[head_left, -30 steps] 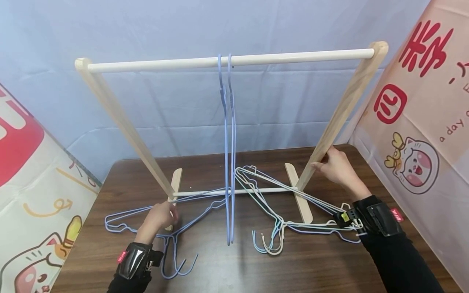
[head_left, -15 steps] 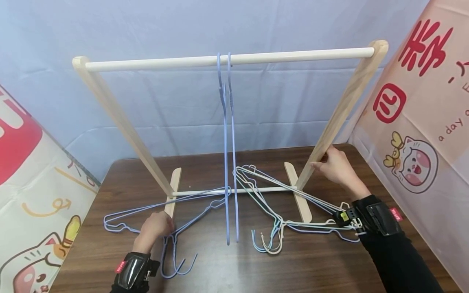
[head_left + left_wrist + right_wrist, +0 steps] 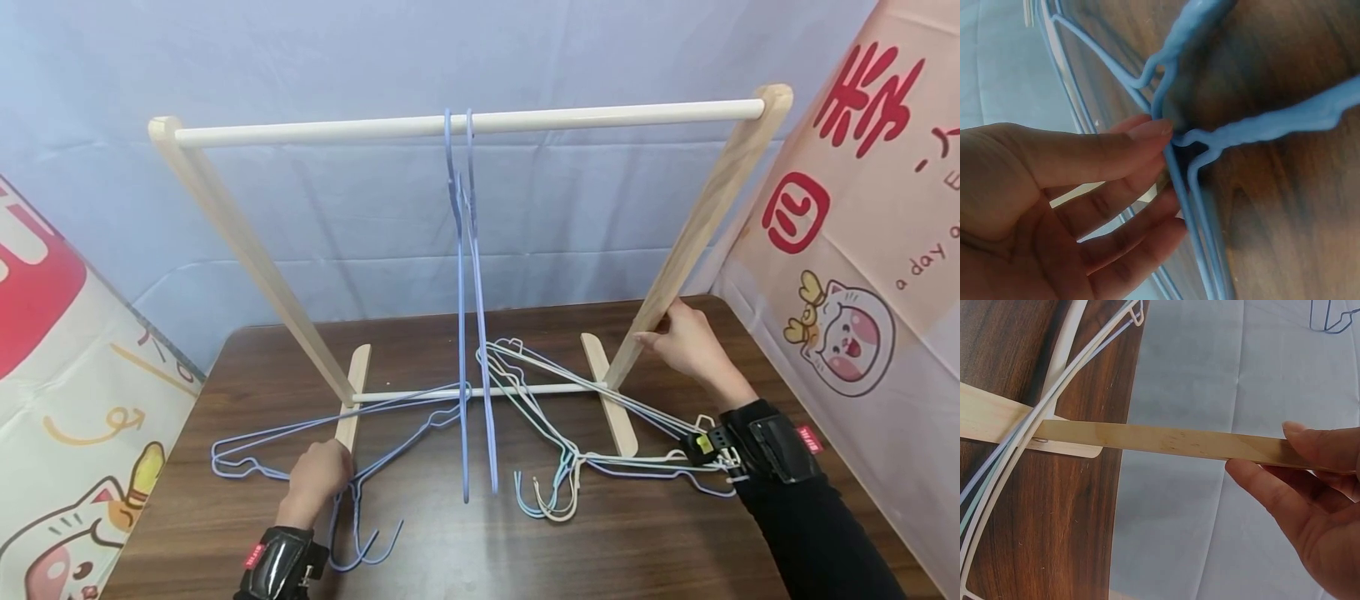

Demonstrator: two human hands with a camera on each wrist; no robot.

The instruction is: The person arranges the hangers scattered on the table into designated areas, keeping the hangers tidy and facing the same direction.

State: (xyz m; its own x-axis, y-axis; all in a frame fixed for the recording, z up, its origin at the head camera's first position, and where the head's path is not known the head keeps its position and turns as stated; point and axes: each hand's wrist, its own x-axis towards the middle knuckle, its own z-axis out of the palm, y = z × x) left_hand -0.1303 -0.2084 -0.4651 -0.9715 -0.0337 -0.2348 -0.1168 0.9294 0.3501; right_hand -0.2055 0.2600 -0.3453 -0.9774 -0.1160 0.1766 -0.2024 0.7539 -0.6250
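A clothes rack with a white top rod and wooden posts stands on the table. Two blue hangers hang near the rod's middle. At the left, blue wire hangers lie with their hooks toward the front. My left hand is at their necks; in the left wrist view, thumb and fingers pinch a blue hanger there. My right hand grips the rack's right wooden post, its thumb and fingers on opposite sides of the post in the right wrist view.
Several cream, pale and blue hangers lie in a bundle at the right, reaching under my right wrist and over the rack's lower rod. Wooden feet rest on the dark table. Cloth backdrops surround the table.
My left hand has moved down and slightly left from the rack's left foot to the hanger necks. The right hanging hanger has swung, its lower end shifting right. My right hand stays put.
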